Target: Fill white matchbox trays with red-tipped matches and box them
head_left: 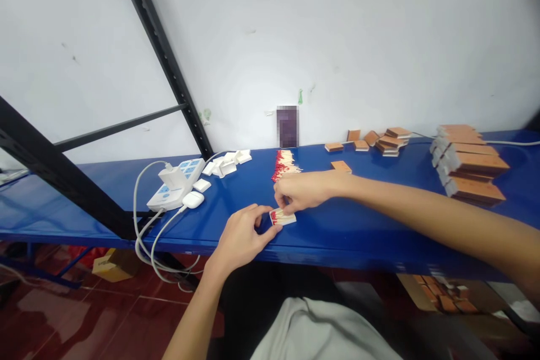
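Observation:
A small white matchbox tray (289, 220) lies near the blue table's front edge, with red-tipped matches (278, 215) in it. My left hand (240, 236) grips the tray's left end between thumb and forefinger. Over the tray, my right hand (300, 191) is closed, its fingertips pinched on matches at the tray's far side; how many is hidden. Just beyond that hand spreads a pile of loose matches (287, 164), red heads to the left. An orange-brown matchbox cover (341, 167) rests to the right, behind my right forearm.
White empty trays (228, 163) lie back left, beside a power strip (179, 184) with cables and a white earbud case (193, 199). Brown matchboxes (388, 142) sit back right; stacked packs (470, 166) stand further right. A black shelf post (63, 174) rises at left.

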Action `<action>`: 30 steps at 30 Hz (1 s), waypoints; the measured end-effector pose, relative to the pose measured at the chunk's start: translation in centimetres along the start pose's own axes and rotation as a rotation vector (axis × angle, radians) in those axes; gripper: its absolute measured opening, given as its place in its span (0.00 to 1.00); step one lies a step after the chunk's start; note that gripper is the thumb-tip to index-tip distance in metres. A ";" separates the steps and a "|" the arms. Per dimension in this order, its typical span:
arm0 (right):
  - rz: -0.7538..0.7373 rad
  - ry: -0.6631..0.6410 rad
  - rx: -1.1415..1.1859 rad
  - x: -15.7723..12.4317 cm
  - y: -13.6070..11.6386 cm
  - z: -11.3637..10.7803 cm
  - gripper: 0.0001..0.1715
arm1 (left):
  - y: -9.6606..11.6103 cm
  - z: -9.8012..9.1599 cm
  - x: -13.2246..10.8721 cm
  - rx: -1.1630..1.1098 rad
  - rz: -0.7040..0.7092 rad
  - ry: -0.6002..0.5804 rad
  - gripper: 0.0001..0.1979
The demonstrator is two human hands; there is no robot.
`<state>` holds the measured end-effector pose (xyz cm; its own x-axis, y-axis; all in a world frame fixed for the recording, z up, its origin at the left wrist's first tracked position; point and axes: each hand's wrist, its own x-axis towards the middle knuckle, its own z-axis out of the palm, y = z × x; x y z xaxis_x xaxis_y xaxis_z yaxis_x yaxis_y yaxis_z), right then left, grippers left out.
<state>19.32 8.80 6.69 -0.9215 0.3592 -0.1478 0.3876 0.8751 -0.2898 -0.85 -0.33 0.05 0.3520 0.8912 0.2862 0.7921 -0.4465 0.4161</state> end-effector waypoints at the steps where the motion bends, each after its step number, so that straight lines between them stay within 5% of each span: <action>1: 0.004 0.001 -0.002 -0.1 -0.1 -0.1 0.08 | 0.0 0.0 0.0 0.000 -0.001 0.000 0.15; 25: 0.063 0.054 -0.045 0.1 -0.8 0.3 0.03 | -0.2 0.3 0.1 0.015 0.020 0.020 0.15; 30: 0.060 0.026 0.017 -0.1 -1.0 0.0 0.11 | -0.2 0.2 0.1 0.026 0.032 0.017 0.15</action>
<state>19.05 7.91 6.95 -0.8970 0.4190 -0.1405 0.4419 0.8464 -0.2970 -0.85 -0.13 -0.14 0.3688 0.8748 0.3141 0.7936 -0.4723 0.3836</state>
